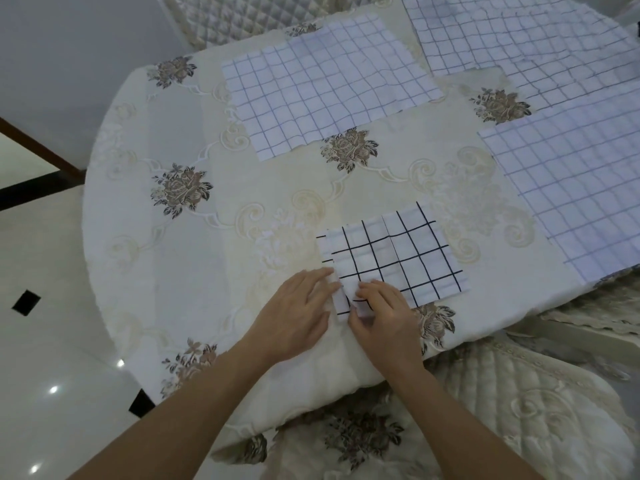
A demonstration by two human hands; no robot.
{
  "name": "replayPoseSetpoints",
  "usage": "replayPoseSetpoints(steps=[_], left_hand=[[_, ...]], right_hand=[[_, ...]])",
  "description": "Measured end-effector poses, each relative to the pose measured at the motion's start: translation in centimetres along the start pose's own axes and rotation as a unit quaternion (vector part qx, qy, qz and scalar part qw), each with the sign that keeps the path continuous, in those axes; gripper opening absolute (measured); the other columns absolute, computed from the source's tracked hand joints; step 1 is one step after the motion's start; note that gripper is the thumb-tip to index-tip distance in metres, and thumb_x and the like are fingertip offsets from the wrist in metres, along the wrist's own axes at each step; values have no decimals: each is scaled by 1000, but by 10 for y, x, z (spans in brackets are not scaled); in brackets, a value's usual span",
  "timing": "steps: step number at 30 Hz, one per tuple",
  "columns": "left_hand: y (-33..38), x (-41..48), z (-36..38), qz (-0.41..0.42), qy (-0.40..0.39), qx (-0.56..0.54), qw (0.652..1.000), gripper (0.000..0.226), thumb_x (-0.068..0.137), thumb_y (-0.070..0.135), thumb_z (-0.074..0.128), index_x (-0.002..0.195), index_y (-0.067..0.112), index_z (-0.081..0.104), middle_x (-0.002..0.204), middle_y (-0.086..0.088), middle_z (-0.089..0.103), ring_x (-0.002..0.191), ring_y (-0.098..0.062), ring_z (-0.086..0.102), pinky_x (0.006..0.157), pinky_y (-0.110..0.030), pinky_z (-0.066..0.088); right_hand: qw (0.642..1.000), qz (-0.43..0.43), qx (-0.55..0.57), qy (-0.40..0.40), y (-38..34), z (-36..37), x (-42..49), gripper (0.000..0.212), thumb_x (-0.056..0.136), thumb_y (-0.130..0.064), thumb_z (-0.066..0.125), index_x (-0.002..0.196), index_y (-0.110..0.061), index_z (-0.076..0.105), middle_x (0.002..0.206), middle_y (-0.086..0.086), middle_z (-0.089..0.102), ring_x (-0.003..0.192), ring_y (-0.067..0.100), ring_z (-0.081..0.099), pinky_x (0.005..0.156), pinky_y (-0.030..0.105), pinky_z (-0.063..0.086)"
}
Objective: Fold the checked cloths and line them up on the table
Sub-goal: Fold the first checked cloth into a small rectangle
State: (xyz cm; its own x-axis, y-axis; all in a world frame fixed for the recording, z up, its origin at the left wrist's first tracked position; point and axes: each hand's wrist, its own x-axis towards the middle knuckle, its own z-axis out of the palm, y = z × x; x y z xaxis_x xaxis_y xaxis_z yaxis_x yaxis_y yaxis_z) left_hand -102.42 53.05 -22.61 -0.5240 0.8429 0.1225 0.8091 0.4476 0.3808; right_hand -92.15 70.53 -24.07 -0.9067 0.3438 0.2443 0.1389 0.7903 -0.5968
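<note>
Left hand (298, 306): grip apart, fingers flat against the folded cloth (398, 258) corner.
Right hand (384, 313): grip clamped, pinching that corner.
Where: folded cloth near the desk (173, 271) front edge.
Beyond: unfolded cloths (329, 88), lying flat.

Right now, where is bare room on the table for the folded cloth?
The left of the table, from rim to folded cloth, is free; so is the strip between it and the far cloth. The right cloth crowds the right edge.
</note>
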Motion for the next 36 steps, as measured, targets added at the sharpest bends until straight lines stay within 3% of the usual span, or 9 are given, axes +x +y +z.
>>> replayPoseSetpoints(steps=[4, 7, 10, 16, 19, 23, 29, 32, 36], left_hand=[[-3, -15, 2, 44, -22, 6, 999, 38, 99, 22, 51, 135, 10, 58, 145, -11, 51, 134, -25, 48, 112, -47, 37], [-3, -21, 2, 53, -50, 42, 996, 45, 103, 31, 43, 144, 14, 51, 152, -6, 45, 145, -20, 36, 119, -46, 29], [-3, -25, 2, 47, -74, 65, 994, 49, 106, 36, 36, 150, 16, 42, 158, -3, 38, 150, -18, 25, 122, -47, 23], [-6, -28, 1, 48, -81, 96, 991, 48, 105, 38, 36, 149, 21, 44, 156, -1, 41, 150, -18, 27, 120, -50, 26], [-7, -26, 0, 30, -56, 48, 997, 43, 106, 34, 39, 145, 20, 49, 153, 0, 45, 147, -17, 33, 120, -47, 27], [-6, -7, -3, -35, 55, -20, 998, 32, 102, 19, 48, 129, 9, 61, 136, -8, 58, 125, -23, 54, 101, -43, 45], [-4, 56, 6, -81, -9, 53, 995, 52, 105, 35, 27, 152, 17, 38, 161, -4, 31, 149, -21, 27, 119, -43, 28], [-5, 63, 20, -104, -61, 111, 986, 61, 106, 50, 16, 158, 20, 24, 166, -4, 18, 153, -21, 14, 122, -46, 21], [-4, 55, 25, -105, -76, 148, 980, 64, 104, 53, 22, 158, 19, 22, 166, -5, 14, 154, -22, 10, 123, -48, 19]], right_hand=[[1000, -22, -11, -12, 10, 3, -5, 35, 73, -9, 85, 107, -4, 75, 115, 7, 71, 116, 27, 63, 99, 36, 53], [998, -53, -34, 12, 11, 7, -6, 21, 86, -14, 73, 105, -5, 77, 117, 8, 72, 119, 30, 63, 99, 41, 54], [997, -68, -34, 9, 8, 12, -6, 31, 96, -26, 56, 110, -6, 76, 121, 7, 71, 123, 29, 61, 102, 47, 52], [994, -102, -26, -5, 7, 20, -11, 29, 96, -24, 57, 114, -11, 76, 124, 3, 71, 127, 29, 58, 107, 47, 47], [993, -113, -36, -18, 10, 19, -12, 26, 95, -23, 60, 114, -12, 76, 126, 2, 70, 130, 28, 56, 108, 45, 46], [993, -108, -39, -31, 4, 14, -12, 29, 95, -29, 60, 113, -13, 76, 129, 0, 68, 134, 25, 52, 110, 44, 44], [991, -50, 39, -116, -3, 2, -7, 41, 100, -35, 44, 128, -17, 69, 141, -5, 59, 143, 15, 39, 117, 37, 34], [989, -18, 119, -84, 5, -18, 15, 35, 99, -24, 45, 116, -12, 72, 125, -1, 67, 127, 16, 55, 105, 42, 48], [992, -117, -19, -38, 34, -36, 73, 36, 101, -22, 46, 125, -5, 66, 134, 9, 62, 136, 27, 48, 113, 42, 41]])
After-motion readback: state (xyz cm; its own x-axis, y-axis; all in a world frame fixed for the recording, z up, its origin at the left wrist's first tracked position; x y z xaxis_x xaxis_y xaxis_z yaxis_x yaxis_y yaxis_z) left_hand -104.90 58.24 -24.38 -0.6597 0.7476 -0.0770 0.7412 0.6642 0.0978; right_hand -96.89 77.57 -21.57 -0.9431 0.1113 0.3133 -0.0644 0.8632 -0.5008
